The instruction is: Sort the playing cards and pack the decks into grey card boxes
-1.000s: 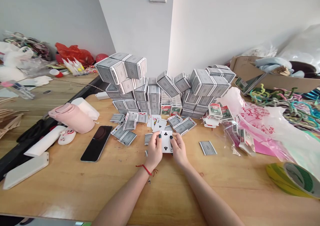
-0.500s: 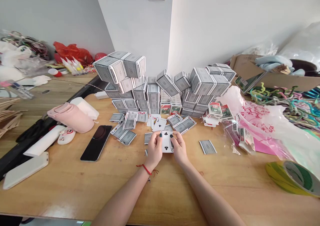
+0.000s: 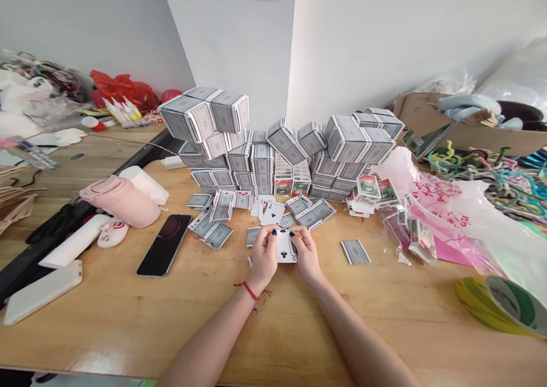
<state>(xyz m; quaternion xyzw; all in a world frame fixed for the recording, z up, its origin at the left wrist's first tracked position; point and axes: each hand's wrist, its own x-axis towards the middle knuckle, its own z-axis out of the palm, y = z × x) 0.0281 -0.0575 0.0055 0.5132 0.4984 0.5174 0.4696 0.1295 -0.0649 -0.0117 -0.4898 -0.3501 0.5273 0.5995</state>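
A white playing card (image 3: 285, 247) with black clubs faces up between my two hands, low over the table. My left hand (image 3: 265, 255) pinches its left edge, and my right hand (image 3: 306, 251) grips the right edge; both thumbs lie on its face. My fingers behind the card are partly hidden. Just beyond are loose face-up cards (image 3: 268, 209) and folded card pieces (image 3: 316, 212). More folded cards (image 3: 213, 231) lie to the left. A single card (image 3: 355, 251) rests back side up to the right of my right hand.
Stacked blocks of folded cards (image 3: 261, 162) stand along the back. At left are a phone (image 3: 164, 245), a pink bottle (image 3: 123, 200) and a white power bank (image 3: 45, 291). To the right sit card boxes (image 3: 368, 187), plastic bags (image 3: 444, 204) and a yellow tape roll (image 3: 498, 304).
The far edge of the held card has tipped slightly, and my thumbs have shifted a little down its face. Both hands stay in nearly the same place.
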